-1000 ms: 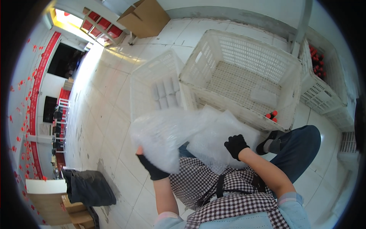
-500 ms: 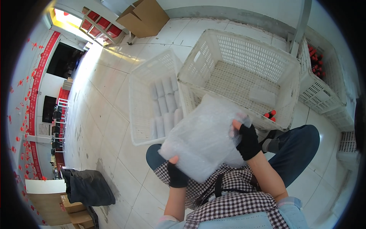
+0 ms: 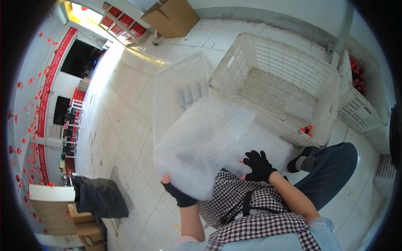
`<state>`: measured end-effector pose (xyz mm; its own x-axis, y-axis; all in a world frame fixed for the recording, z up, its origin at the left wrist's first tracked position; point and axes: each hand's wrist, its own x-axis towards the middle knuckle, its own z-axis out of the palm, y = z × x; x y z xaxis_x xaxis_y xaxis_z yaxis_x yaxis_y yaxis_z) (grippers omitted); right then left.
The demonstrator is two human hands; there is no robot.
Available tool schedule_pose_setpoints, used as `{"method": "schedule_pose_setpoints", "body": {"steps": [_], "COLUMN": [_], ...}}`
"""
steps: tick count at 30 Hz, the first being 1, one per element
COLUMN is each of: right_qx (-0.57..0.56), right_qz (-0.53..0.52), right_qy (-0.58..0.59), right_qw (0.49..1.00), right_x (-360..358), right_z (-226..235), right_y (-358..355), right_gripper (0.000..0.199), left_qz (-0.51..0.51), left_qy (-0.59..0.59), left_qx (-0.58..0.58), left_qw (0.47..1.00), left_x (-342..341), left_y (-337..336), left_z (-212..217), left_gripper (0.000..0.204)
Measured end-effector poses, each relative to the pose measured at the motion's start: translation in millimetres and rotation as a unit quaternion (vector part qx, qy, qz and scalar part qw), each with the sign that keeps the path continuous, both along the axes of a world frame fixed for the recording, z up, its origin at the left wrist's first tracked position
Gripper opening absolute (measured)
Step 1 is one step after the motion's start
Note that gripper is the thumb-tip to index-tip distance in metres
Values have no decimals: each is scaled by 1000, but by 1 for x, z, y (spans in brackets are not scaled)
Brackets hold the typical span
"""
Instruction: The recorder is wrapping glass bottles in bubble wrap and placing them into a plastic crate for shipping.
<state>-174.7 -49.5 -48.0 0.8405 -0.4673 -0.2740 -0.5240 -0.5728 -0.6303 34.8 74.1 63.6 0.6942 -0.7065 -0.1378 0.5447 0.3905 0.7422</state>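
Note:
My left hand (image 3: 179, 193), in a black fingerless glove, is closed on the near left edge of a clear bubble wrap sheet (image 3: 201, 134), thumb on top. The sheet spreads over my lap and across the near part of a white plastic crate, where wrapped cylinders (image 3: 190, 94) show beyond its far edge. Gloved the same way, my right hand (image 3: 258, 167) has its fingers spread over more bubble wrap (image 3: 274, 144) to the right of the sheet. Whether the fingertips press on that wrap I cannot tell.
The left crate (image 3: 160, 98) adjoins a larger white crate (image 3: 289, 54) with a flat pale piece and a few red-capped items (image 3: 307, 130) inside. Farther right, another crate (image 3: 356, 104) holds red-topped items. A cardboard box (image 3: 173, 21) stands at the back, a black bag (image 3: 100, 198) at left.
The bubble wrap sheet has shifted left, over the left crate, along with my left hand. My right hand has let go of its edge and spread its fingers lower down.

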Motion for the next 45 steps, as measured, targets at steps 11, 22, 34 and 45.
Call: {"method": "schedule_pose_setpoints", "body": {"steps": [11, 22, 34, 45], "right_qx": [150, 396, 395, 28], "right_qz": [-379, -434, -381, -476], "right_qy": [-324, -384, -328, -343], "right_qw": [853, 713, 769, 809], "right_x": [-8, -22, -31, -29], "right_z": [67, 72, 79, 88], "right_y": [12, -15, -14, -14], "right_gripper": [17, 17, 21, 36], "left_qz": [-272, -31, -139, -8], "left_qy": [-36, -475, -463, -443], "left_qx": [89, 249, 182, 246], "left_qw": [957, 843, 856, 862], "left_x": [-32, -71, -55, -57], "left_y": [-19, -19, -19, -38], "left_z": [3, -10, -17, -36], "left_gripper": [67, 47, 52, 24]}}
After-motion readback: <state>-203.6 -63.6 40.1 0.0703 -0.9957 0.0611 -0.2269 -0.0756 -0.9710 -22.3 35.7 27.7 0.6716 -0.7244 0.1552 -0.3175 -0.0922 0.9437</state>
